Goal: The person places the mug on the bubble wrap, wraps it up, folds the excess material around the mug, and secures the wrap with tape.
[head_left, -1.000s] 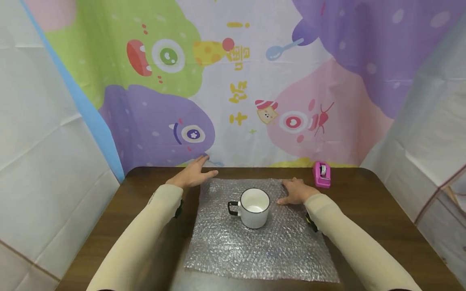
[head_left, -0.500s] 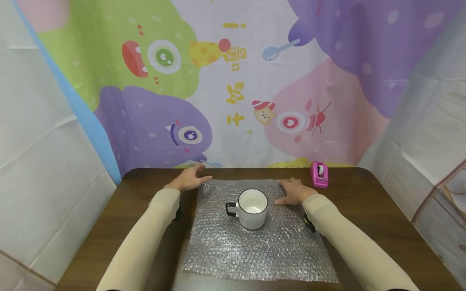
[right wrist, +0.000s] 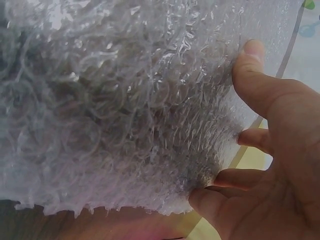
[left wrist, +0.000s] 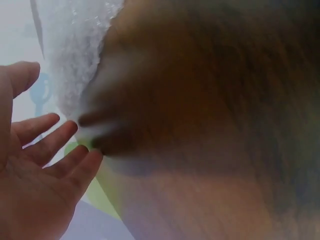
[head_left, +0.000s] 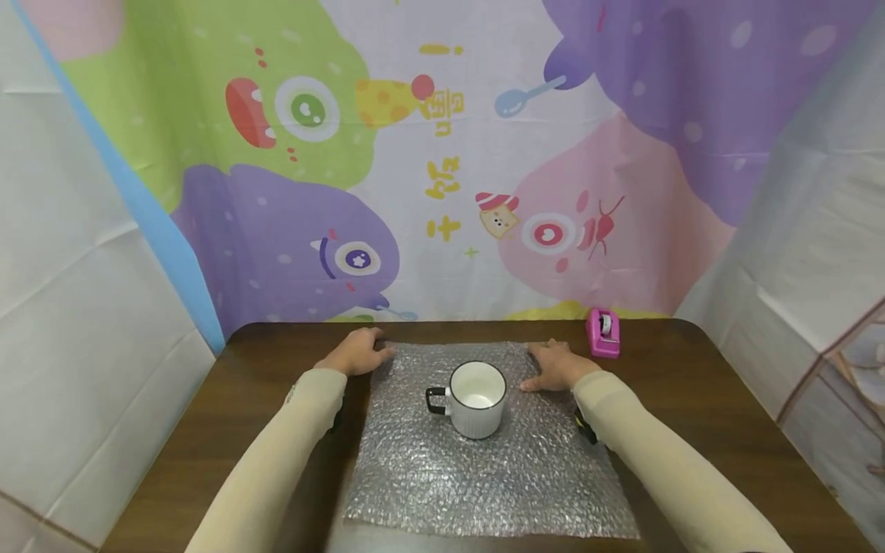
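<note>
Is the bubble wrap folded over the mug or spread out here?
Spread out. The bubble wrap lies on the table as a broad sheet, and the mug stands upright on top, uncovered.

Bubble wrap: glossy plastic, bumpy. Mug: smooth, enamel-like. Table: wood-grained. Tape dispenser: plastic.

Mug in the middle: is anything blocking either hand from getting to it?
Nothing visible does. The way from the mug to the left hand and the right hand is open; bubble wrap lies flat beneath the mug. The pink tape dispenser sits beyond the right hand, not in between.
</note>
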The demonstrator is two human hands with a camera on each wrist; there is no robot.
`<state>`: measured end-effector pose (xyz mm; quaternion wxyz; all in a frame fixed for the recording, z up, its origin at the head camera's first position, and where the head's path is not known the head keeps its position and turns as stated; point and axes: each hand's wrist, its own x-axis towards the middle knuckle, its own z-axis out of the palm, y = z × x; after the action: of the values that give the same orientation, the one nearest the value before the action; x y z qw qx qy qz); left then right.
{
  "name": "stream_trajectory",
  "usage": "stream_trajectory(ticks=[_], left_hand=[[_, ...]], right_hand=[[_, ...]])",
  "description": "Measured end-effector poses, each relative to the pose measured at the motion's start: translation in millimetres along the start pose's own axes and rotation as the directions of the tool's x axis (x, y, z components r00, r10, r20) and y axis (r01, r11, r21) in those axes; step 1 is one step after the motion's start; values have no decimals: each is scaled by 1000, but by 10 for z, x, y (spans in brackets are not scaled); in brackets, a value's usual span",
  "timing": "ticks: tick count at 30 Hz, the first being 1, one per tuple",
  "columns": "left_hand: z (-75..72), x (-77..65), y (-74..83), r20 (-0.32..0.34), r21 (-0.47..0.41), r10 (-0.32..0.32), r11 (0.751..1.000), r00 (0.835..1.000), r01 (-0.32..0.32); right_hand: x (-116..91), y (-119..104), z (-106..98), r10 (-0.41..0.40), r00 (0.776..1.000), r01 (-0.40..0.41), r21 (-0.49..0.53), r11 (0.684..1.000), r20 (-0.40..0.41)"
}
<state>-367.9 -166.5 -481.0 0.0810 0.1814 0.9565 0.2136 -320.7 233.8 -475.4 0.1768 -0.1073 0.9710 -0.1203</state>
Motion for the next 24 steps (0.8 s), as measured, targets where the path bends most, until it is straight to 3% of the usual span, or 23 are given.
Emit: stream_trajectory(ticks=[6, 15, 24], left_hand=[[33, -20, 11, -27, 54, -22, 998, 999, 24], [-9, -35, 87, -81, 55, 30, 998, 996, -26], [10, -68, 141, -135, -96, -15, 995, 991, 2]], right_hand=[[-1, -15, 11, 4, 1000, -4, -10, 1000, 1], [-9, -14, 6, 7, 1000, -7, -7, 1000, 1], [-19, -23, -7, 9, 1000, -8, -12, 1000, 8]])
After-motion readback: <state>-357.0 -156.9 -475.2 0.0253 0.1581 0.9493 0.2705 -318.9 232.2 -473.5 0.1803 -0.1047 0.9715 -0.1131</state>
